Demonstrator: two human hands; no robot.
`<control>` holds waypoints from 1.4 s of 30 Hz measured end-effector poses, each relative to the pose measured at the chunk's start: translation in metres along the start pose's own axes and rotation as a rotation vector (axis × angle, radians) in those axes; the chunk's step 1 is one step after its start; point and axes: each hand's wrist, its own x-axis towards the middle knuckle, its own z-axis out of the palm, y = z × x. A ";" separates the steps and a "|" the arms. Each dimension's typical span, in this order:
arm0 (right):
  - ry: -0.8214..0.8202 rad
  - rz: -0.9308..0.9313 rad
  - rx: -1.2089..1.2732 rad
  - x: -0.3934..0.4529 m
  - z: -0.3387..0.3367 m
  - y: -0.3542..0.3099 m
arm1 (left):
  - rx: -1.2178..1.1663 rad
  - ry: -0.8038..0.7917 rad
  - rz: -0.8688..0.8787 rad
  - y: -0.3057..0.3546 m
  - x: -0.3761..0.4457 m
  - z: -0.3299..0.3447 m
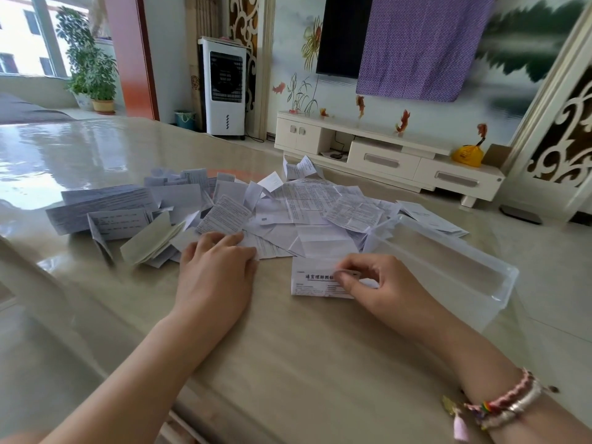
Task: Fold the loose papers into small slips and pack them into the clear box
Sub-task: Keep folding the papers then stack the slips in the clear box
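1. Pinching a folded slip [315, 280] between thumb and curled fingers, the right hand [378, 283] holds it down on the table [288, 363], just beside the near end of the box [455, 267].
2. The left hand [217, 270] lies flat with relaxed fingers, its fingertips resting on the near edge of the paper pile [288, 206].
3. The pile spreads across the table beyond both hands, with folded leaflets at its left side.
4. The box stands at the right, touching the pile's edge; I cannot tell if it holds any slips.
5. Bracelets [499, 402] circle the right wrist.
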 end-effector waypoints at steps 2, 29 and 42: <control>0.015 0.026 0.051 0.003 0.004 0.001 | -0.032 0.032 0.037 -0.002 0.000 0.003; -0.026 0.130 0.003 0.007 0.002 0.011 | -0.358 -0.010 0.268 0.038 -0.029 -0.001; 0.026 0.063 -0.185 0.006 0.008 0.010 | -0.267 -0.015 0.265 0.035 -0.034 0.004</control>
